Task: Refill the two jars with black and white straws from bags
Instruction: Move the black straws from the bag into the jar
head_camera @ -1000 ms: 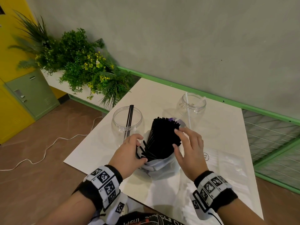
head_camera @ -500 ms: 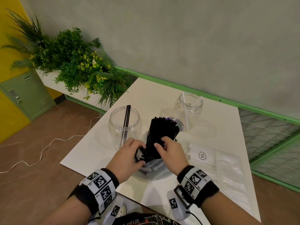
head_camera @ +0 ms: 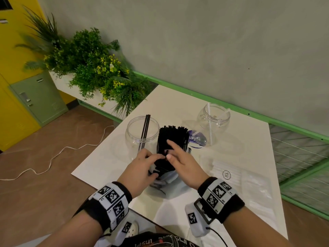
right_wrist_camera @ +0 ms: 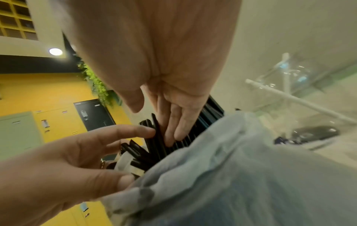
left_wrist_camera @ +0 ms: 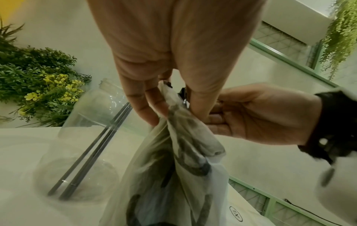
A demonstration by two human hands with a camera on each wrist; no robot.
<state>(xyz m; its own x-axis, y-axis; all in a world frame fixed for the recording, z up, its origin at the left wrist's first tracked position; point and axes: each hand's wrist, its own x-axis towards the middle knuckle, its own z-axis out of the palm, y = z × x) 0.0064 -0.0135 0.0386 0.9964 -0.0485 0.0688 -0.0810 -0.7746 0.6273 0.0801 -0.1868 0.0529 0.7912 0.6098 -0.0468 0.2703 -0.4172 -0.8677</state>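
A thick bundle of black straws [head_camera: 173,135] stands upright in a pale plastic bag [head_camera: 170,187] near the table's front edge. My left hand [head_camera: 154,164] pinches the bag's rim [left_wrist_camera: 171,99] on the bundle's left side. My right hand [head_camera: 168,148] lies against the front of the straws [right_wrist_camera: 152,137] with its fingers straight. Just left of the bundle stands a clear jar [head_camera: 142,133] holding two black straws [left_wrist_camera: 92,154]. A second clear jar [head_camera: 213,120] at the back right holds a couple of white straws.
A flat clear bag of white straws [head_camera: 231,173], marked XL, lies on the white table [head_camera: 174,104] right of my hands. Green plants [head_camera: 99,72] fill the far left corner. A green rail runs along the wall behind, and a white cable lies on the floor at left.
My right hand came in from the bundle's right side, curled over its front, and now lies on it with straight fingers. The left hand stays at the bag's rim.
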